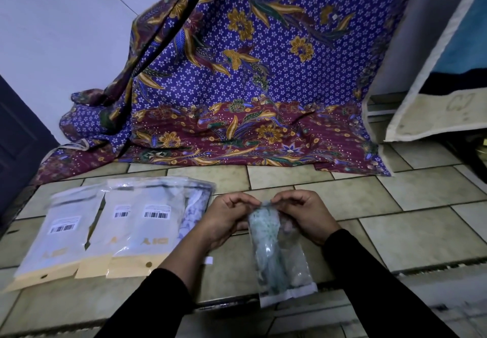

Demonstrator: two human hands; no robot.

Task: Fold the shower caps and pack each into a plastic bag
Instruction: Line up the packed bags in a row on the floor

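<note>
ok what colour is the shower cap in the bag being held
Pale green and white, speckled, seen through the clear bag; the shower cap shows best in the head view.

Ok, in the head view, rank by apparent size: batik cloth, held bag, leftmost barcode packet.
1. batik cloth, by far the largest.
2-3. leftmost packet and held bag: packet looks somewhat bigger, but the bag sits nearer the camera, so unsure.
</note>
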